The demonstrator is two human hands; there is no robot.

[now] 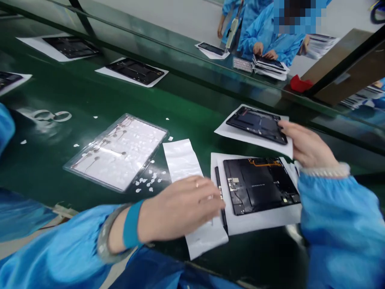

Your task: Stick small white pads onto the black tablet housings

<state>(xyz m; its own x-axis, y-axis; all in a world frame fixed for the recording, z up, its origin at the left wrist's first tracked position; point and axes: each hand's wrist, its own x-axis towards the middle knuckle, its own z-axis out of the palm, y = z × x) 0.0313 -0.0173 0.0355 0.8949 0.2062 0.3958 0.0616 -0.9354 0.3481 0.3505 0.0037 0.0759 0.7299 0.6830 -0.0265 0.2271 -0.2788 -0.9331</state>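
Note:
At the upper right, my right hand [311,144] grips the near right edge of an opened tablet [258,123] and the white sheet [240,134] under it, thumb on top. Below lies a second opened tablet [255,184], its black inside and orange ribbon cable showing, on white paper [255,222]. My left hand [183,206] is over a crumpled white strip of paper [183,160], fingertips at the left edge of that lower tablet's stack. The fingers are stretched out and slightly bent, with nothing visible in them. A dark narrow edge [222,212] shows beside the fingertips.
Left of centre lies a clear tray [120,152] with small wired parts on white backing. White scraps [148,178] and rings of tape [52,116] dot the green table. Other opened tablets [135,71] lie farther back. Across a glass-like ledge, a person's hands [264,52] work at a stack.

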